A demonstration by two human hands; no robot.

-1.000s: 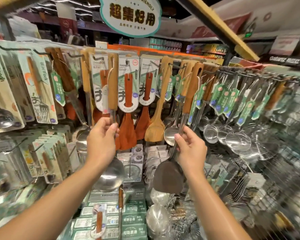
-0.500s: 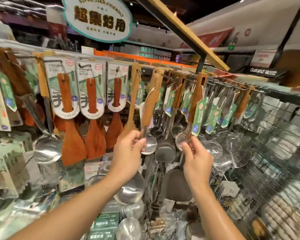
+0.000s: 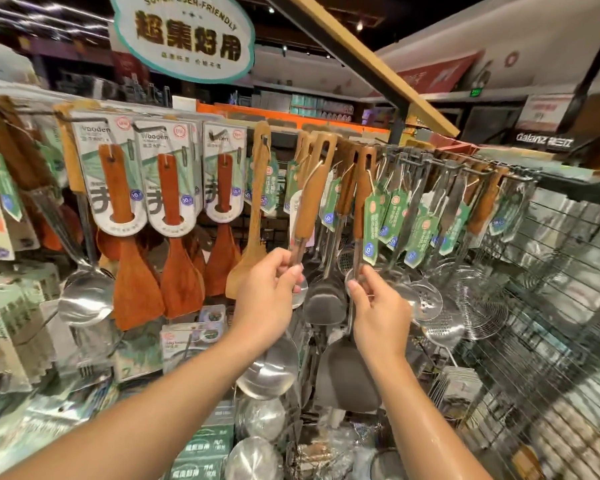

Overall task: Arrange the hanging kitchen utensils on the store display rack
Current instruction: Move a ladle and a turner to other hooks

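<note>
shop aisle | display rack (image 3: pixel 520 173) crowded; oval sign (image 3: pixel 184 36) overhead

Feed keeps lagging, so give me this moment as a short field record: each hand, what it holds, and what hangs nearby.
left hand: left hand grips the metal shaft of a ladle just below its wooden handle
right hand: right hand pinches the shaft of a dark spatula
ladle handle: top loop is up at the rack's hook; whether it is seated on it cannot be told
left of hands: packaged wooden spatulas hanging in a row
right of hands: strainers with green tags
overhead: oval sign
</note>
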